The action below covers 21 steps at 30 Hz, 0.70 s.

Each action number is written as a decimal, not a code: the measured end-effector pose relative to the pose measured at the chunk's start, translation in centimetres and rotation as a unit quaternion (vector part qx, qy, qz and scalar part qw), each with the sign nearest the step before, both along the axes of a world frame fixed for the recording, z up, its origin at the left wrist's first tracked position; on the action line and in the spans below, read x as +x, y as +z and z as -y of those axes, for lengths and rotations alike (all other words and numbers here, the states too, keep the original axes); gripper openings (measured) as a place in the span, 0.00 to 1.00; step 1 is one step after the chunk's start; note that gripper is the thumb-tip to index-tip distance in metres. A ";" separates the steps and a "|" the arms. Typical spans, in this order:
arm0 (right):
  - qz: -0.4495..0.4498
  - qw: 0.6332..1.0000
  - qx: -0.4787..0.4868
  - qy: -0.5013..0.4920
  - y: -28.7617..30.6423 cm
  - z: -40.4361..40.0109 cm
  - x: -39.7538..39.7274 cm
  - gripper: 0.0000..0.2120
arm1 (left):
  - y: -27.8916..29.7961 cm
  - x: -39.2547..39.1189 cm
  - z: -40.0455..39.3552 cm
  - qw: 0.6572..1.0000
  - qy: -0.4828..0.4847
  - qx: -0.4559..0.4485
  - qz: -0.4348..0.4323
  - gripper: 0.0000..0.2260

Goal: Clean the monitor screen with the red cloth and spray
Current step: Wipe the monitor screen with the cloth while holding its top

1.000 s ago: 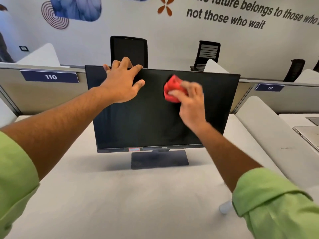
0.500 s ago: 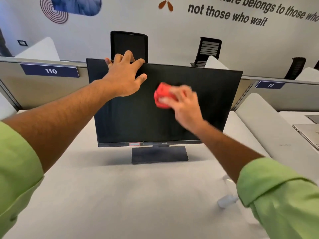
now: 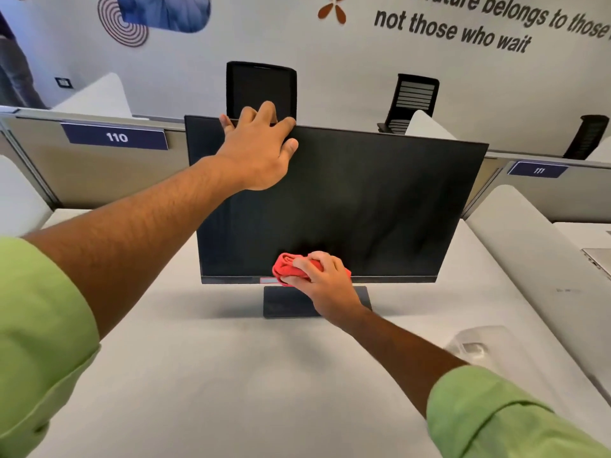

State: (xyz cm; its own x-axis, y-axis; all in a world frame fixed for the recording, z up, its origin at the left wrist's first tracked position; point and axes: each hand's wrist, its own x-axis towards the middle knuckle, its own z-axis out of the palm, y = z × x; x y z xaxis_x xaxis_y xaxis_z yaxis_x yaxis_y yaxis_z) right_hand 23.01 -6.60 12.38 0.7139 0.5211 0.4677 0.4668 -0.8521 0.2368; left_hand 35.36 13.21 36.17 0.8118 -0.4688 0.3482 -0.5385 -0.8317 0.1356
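A black monitor stands on a white desk, its screen dark. My left hand grips the monitor's top edge near the left corner, fingers hooked over the back. My right hand presses a bunched red cloth against the bottom of the screen, at the lower bezel just left of centre, above the stand's base. A clear spray bottle lies blurred on the desk to the right of my right forearm.
A grey partition with the label 110 runs behind the monitor. Black office chairs stand beyond it. A white divider borders the desk on the right, with a laptop past it.
My right hand has swept the red cloth down the screen from the upper middle to the bottom bezel. My left hand has stayed on the top edge.
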 end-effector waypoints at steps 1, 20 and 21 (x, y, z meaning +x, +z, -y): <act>-0.017 1.000 -0.008 0.002 0.1 0.0 0.0 0.26 | 0.0 0.0 -0.2 1.000 0.002 0.001 -0.001 0.22; 0.099 0.994 0.040 -0.024 6.4 -3.0 4.3 0.19 | 1.3 -0.3 -0.7 0.998 0.007 0.060 -0.021 0.24; 0.070 0.997 0.009 -0.004 4.0 -3.4 3.0 0.20 | 1.4 -0.5 -0.8 0.998 0.006 0.064 -0.016 0.24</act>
